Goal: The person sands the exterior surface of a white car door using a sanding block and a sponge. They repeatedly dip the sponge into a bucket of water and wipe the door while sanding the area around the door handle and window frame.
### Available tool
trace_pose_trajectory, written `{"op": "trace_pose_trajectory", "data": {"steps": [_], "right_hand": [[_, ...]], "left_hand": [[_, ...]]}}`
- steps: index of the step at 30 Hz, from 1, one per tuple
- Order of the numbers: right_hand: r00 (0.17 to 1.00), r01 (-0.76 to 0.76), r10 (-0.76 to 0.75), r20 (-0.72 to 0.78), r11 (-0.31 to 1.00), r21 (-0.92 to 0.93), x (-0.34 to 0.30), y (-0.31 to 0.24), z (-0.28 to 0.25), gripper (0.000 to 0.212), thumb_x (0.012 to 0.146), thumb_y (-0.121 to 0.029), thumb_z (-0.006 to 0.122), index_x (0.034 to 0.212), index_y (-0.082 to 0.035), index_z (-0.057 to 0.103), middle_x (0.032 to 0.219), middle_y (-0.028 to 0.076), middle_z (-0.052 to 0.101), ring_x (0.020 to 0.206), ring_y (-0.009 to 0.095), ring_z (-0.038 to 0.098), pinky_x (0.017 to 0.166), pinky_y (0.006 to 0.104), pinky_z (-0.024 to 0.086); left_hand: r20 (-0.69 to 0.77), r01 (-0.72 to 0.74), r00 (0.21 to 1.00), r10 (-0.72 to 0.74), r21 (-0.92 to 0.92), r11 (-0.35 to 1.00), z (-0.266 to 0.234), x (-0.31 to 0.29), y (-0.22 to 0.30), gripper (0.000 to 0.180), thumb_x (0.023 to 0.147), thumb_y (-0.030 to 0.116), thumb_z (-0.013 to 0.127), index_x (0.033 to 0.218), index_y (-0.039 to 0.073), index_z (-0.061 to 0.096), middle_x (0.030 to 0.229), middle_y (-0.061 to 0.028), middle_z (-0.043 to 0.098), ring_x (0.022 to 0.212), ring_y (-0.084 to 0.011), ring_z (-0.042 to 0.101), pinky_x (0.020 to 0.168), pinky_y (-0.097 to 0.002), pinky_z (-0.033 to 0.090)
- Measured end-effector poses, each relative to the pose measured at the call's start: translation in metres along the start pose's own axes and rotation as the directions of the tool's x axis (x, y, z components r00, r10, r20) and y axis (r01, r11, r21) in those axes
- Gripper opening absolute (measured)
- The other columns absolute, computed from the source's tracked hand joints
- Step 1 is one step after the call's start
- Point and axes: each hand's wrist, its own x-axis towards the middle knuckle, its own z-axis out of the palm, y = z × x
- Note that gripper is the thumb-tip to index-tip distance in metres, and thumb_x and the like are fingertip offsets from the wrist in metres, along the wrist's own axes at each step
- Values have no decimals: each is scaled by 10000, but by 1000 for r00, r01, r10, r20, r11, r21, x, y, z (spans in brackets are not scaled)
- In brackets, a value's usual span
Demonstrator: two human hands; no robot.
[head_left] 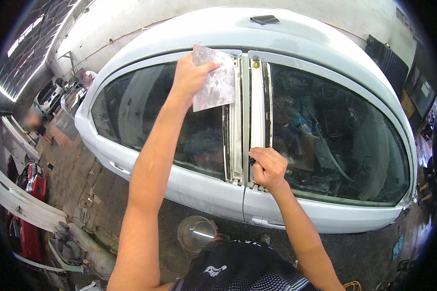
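My left hand (192,75) grips a thin, stiff, smudged grey sheet (212,85), fingers behind it and thumb pressed on its face. The sheet stands in front of the upper part of the pillar strip between the two side windows of a pale silver-white car (204,196). My right hand (269,167) is closed in a pinch at the lower end of the bare white door pillar (258,116). Something small and dark shows at its fingertips, too hidden to name. Dark residue lines run along the pillar edges.
A black pad (265,19) lies on the car roof. Behind my left arm is a dark window (131,92); another window (335,131) is on the right. A clear round container (197,234) stands on the floor below. Loose car panels (24,199) lean at left; people are farther off.
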Motion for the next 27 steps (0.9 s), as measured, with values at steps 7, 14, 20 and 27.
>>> {"op": "trace_pose_trajectory", "data": {"steps": [7, 14, 20, 27], "right_hand": [[1000, -2, 2, 4, 1000, 11, 4, -5, 5, 243, 652, 54, 604, 846, -21, 729, 856, 113, 742, 695, 256, 703, 632, 339, 572], [1000, -13, 13, 6, 999, -34, 1, -5, 1, 235, 649, 48, 600, 838, -20, 722, 850, 110, 740, 685, 252, 698, 620, 332, 568], [1000, 15, -15, -10, 1000, -23, 2, -5, 6, 244, 645, 53, 599, 847, -16, 718, 850, 110, 736, 691, 261, 698, 628, 336, 568], [1000, -2, 2, -4, 999, -34, 1, -6, 3, 257, 641, 52, 574, 841, -5, 725, 861, 130, 744, 711, 270, 709, 651, 343, 575]], "left_hand": [[417, -312, 892, 172, 294, 904, -37, 55, 23, 351, 839, 117, 733, 1179, 30, 731, 1012, -75, 747, 888, -170, 693, 831, -354, 559], [540, -489, 823, 177, 515, 704, -33, 70, 49, 336, 838, 178, 719, 1117, -9, 720, 957, -164, 749, 834, -258, 686, 818, -377, 537], [447, -418, 868, 218, 418, 807, -35, 55, 36, 333, 841, 168, 722, 1121, -12, 723, 954, -144, 754, 814, -231, 700, 801, -353, 552], [196, -96, 977, 80, 76, 992, 23, -1, 23, 311, 850, 33, 730, 1142, -65, 687, 975, -110, 744, 814, -163, 707, 748, -293, 569]]}}
